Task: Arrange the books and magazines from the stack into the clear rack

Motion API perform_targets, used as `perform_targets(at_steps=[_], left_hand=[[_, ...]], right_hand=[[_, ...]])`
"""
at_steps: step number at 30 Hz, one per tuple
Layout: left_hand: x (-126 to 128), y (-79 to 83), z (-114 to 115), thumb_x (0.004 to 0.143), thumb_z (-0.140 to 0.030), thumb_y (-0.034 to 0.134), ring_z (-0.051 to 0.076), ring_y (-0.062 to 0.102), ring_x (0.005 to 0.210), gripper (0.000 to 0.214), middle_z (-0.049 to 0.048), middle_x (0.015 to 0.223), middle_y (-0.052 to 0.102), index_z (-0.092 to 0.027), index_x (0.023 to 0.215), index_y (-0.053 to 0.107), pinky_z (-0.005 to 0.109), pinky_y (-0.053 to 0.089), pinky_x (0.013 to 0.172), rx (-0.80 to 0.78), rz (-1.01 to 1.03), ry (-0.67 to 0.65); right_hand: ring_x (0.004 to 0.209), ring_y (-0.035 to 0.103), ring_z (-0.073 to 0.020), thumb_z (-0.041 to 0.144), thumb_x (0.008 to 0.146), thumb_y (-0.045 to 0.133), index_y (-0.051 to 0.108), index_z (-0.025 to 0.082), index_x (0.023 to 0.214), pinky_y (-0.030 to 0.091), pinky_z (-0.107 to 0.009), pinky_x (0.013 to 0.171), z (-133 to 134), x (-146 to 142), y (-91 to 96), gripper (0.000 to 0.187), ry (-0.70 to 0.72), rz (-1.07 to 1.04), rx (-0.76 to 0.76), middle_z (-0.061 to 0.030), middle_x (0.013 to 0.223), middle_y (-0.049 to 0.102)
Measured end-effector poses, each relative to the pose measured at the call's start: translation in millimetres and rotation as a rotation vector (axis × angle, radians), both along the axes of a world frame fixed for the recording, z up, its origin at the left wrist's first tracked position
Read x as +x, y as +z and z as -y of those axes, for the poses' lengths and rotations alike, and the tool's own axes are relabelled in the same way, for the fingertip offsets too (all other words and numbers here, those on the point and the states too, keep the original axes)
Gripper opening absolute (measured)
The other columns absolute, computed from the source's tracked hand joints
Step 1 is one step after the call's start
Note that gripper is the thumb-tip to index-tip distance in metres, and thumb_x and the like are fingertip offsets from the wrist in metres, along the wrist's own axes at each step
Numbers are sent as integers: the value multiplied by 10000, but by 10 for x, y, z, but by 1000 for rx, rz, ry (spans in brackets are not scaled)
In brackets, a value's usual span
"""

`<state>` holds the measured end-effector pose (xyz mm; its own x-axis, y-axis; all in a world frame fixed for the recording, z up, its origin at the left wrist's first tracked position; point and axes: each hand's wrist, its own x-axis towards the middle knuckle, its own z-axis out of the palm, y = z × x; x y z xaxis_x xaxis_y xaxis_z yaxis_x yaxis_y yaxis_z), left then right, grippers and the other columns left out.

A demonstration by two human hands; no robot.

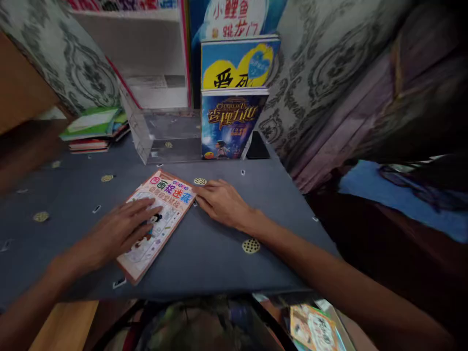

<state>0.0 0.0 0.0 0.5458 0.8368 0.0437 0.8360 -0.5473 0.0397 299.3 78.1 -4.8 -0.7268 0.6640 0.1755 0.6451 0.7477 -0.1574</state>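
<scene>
A thin book (171, 214) with an orange border and colourful Chinese lettering lies slanted on the grey tablecloth. My left hand (126, 226) rests flat across its left side, fingers stretched over the cover and hiding part of the picture. At the upper right corner, my right hand (223, 202) has its fingers closed on the book's edge, with the side of the hand against the cloth. Beyond the book stands a clear acrylic holder (146, 141), with a dark blue book (232, 124) upright at its right side.
Behind the blue book are a yellow-and-blue book (237, 63) and a taller poster-like book (237, 19). A stack of books (95, 124) sits at the back left, near a blurred brown object (25, 83). More books (314, 329) lie below the table's front edge.
</scene>
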Motion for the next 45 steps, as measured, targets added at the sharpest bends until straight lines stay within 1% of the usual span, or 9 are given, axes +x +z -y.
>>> perform_targets(at_steps=[5, 14, 18, 23, 30, 34, 38, 42, 45], left_hand=[[135, -93, 75, 1031, -511, 300, 304, 536, 1312, 521, 110, 1459, 559, -276, 1436, 528, 471, 471, 1026, 73, 11, 70], [447, -264, -95, 1025, -502, 347, 336, 533, 1236, 526, 184, 1337, 584, -160, 1365, 557, 525, 442, 1004, 236, 89, 148], [404, -344, -286, 1025, -521, 336, 333, 522, 1253, 534, 184, 1362, 566, -162, 1364, 540, 539, 433, 1018, 235, 133, 148], [294, -345, -508, 1023, -504, 359, 314, 511, 1288, 501, 170, 1394, 544, -184, 1369, 529, 528, 430, 1040, 190, 172, 108], [288, -322, -535, 1017, -485, 387, 313, 505, 1307, 479, 171, 1408, 542, -183, 1350, 553, 528, 419, 1067, 203, 184, 88], [304, -300, -507, 1014, -470, 401, 306, 540, 1257, 455, 163, 1344, 590, -181, 1314, 583, 518, 437, 1046, 217, 187, 70], [304, -297, -496, 1012, -445, 405, 302, 553, 1230, 434, 156, 1321, 604, -180, 1299, 593, 513, 444, 1038, 223, 184, 73], [290, -312, -503, 1014, -424, 405, 304, 558, 1222, 431, 165, 1307, 610, -160, 1295, 599, 508, 453, 1031, 237, 190, 59], [285, -296, -516, 1016, -406, 407, 288, 578, 1188, 404, 150, 1271, 632, -171, 1267, 617, 491, 474, 1010, 242, 206, 31]], right_hand=[[1221, 579, -279, 345, 1034, 479, 615, 145, 1266, 387, -416, 1009, -102, -73, -34, 335, 5, -13, -5, -149, 1227, 707], [1208, 580, -294, 438, 1018, 495, 647, 146, 1171, 377, -429, 1006, -533, -409, -18, 362, -35, 30, -4, -136, 1215, 706], [1213, 569, -295, 427, 1012, 504, 617, 134, 1227, 373, -433, 1007, -642, -509, -53, 380, -71, 42, 32, -152, 1272, 680], [1215, 542, -312, 357, 1029, 446, 612, 120, 1249, 361, -467, 1000, -676, -618, -119, 364, -169, 34, 91, -152, 1305, 666], [1237, 510, -316, 294, 1032, 416, 605, 92, 1279, 339, -479, 1026, -662, -674, -199, 370, -194, -12, 112, -180, 1370, 616], [1205, 531, -284, 225, 1034, 416, 672, 116, 1154, 333, -438, 1032, -565, -634, -205, 304, -45, -56, 94, -154, 1281, 670], [1070, 606, -252, 235, 1027, 445, 704, 139, 1020, 405, -415, 972, -277, -468, -223, 276, 176, -205, 27, -128, 1079, 735], [1041, 654, -220, 219, 1005, 476, 706, 157, 1054, 502, -400, 944, 78, -193, -256, 243, 385, -418, -56, -108, 1048, 747], [1098, 661, -208, 204, 989, 504, 702, 176, 1112, 540, -400, 958, 228, -53, -272, 235, 441, -518, -121, -97, 1061, 754]])
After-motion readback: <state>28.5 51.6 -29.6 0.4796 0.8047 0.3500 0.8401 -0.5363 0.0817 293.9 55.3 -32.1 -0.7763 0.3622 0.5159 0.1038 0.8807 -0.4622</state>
